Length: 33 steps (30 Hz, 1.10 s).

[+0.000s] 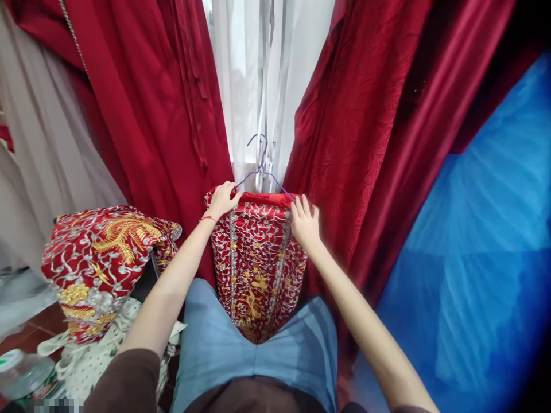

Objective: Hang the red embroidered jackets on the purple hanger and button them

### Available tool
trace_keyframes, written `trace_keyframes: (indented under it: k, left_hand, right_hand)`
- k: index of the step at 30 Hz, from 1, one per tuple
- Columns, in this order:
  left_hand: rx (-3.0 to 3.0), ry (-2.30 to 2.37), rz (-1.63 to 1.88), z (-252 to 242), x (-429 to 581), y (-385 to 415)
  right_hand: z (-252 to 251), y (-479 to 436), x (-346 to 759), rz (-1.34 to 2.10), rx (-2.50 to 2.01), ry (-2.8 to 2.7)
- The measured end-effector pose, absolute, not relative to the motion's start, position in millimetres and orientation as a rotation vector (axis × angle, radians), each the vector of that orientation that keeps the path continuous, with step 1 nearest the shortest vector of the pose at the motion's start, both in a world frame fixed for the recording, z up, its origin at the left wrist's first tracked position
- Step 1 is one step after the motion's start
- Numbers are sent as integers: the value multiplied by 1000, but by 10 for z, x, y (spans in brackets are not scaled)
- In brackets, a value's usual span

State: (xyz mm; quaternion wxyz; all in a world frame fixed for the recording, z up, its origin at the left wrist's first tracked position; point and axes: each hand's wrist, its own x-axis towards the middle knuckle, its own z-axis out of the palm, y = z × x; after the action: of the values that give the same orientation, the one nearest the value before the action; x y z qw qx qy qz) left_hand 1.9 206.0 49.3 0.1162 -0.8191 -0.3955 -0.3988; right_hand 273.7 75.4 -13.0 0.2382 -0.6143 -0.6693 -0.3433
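A red garment [256, 264] with gold and silver embroidery hangs on a thin purple wire hanger [261, 166] in front of me, its lower end between my knees. My left hand [222, 199] pinches the garment's top left corner at the hanger's shoulder. My right hand [305, 221] rests on the top right corner, fingers curled over the cloth. The hanger's hook stands up against a white sheer curtain [258, 86].
Dark red velvet drapes [379, 132] hang on both sides. A second embroidered red garment [101, 258] lies draped at the left. Blue sheeting [482, 252] fills the right. A plastic bottle [21, 373] and dotted white cloth [90, 361] lie at the lower left.
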Motion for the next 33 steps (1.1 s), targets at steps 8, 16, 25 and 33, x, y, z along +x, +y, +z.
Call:
trace_keyframes:
  k: [8,16,25,33]
  left_hand:
    - [-2421,-1323,-860,616,-226,1423]
    - [-2338,-1227,-803,550,-135,1251]
    - [-2340,-1228,-806,511,-138,1188]
    - [-2424,-1216,-751,534,-156,1202]
  right_hand:
    - [-368,636,1896,-686,-1753,-1582]
    - [-393,726,1173,58,-1120,-1530]
    - [-246,897,1087,349,-1121,-1398]
    - [-253,505,1105,-151,-1667,-1526]
